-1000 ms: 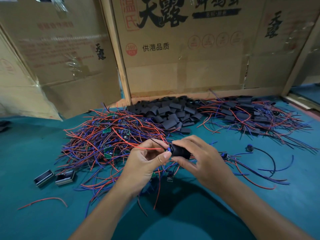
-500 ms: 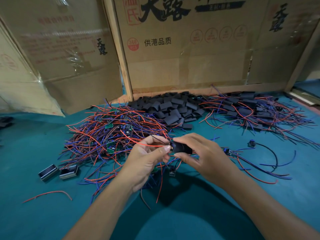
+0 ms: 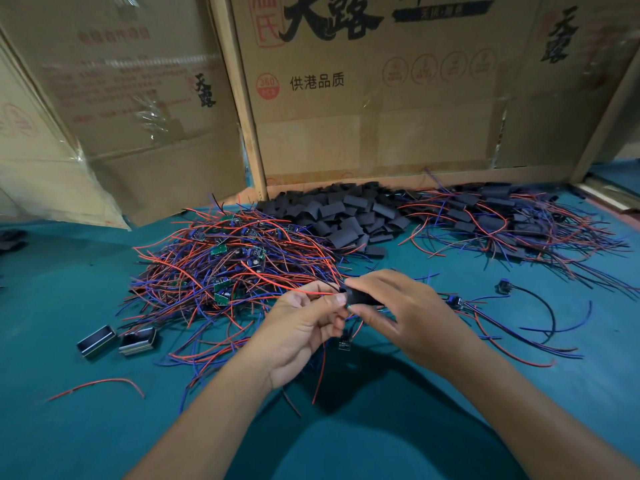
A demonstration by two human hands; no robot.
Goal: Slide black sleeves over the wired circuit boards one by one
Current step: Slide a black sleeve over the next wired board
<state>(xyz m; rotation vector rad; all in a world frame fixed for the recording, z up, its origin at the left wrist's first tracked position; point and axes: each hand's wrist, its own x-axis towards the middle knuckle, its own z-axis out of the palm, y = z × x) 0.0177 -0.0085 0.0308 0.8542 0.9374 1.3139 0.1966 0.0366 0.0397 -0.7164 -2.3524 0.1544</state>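
black sleeve (image 3: 360, 296) sits mid-frame above the teal table (image 3: 69, 427). from my view, its board is hidden inside. left hand (image 3: 304, 334) pinches the red wire (image 3: 304, 292) at its mouth; right hand (image 3: 408, 313) pinches the sleeve, matte and tubular.

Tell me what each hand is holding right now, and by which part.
The right hand pinches a black sleeve near its left end. The left hand pinches the wires entering that end; the board itself is hidden.

The middle cardboard box (image 3: 381, 109) reads "供港品质", a red "360" seal and large "天露", repeated on neighbouring boxes.
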